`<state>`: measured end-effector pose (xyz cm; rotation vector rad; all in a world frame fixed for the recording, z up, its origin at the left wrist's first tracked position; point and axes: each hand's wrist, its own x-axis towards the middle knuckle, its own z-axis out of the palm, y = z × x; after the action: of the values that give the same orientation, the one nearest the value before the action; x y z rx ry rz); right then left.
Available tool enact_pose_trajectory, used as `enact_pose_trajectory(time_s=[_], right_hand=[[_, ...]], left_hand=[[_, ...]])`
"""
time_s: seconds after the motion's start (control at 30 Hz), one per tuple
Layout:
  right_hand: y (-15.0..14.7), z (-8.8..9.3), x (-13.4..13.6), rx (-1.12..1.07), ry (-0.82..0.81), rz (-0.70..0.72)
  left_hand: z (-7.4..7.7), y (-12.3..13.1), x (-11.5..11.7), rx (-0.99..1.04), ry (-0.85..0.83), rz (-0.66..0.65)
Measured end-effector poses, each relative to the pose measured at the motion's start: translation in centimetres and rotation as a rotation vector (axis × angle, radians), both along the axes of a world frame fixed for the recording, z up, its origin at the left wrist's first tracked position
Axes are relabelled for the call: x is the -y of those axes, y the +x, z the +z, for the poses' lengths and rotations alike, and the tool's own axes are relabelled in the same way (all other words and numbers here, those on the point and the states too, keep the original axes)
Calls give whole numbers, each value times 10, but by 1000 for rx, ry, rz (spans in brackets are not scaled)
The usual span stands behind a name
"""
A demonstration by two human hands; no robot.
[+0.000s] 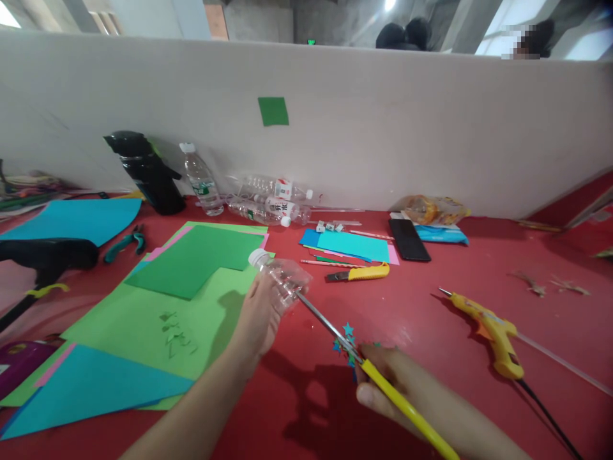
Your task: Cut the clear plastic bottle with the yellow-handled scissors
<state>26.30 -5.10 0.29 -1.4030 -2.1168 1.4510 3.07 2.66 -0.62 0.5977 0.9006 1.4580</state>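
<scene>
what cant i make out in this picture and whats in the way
All in the head view:
Clear bottle: partly covered by the left hand.
Yellow-handled tool: rear end cut off by the bottom edge; can't tell whether its tip enters the bottle.
Stars: partly behind the tool and right hand, so uncountable.
Purple object: cut off by the left edge.

There's really just one cam, head-worn, sitting above the near side of the red worktop (412, 306). It's angled forward and down across the worktop, pretty close up, and catches the white partition (373, 128) behind it plus some room (263, 22) past that.
</scene>
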Motion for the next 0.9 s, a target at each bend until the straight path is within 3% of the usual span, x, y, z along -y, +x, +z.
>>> enact_pose_trajectory(time_s=[0.9], right_hand=[[-3,-2,-1,-161,-36,14]], left_hand=[[-2,14,7,-32,-57,16]])
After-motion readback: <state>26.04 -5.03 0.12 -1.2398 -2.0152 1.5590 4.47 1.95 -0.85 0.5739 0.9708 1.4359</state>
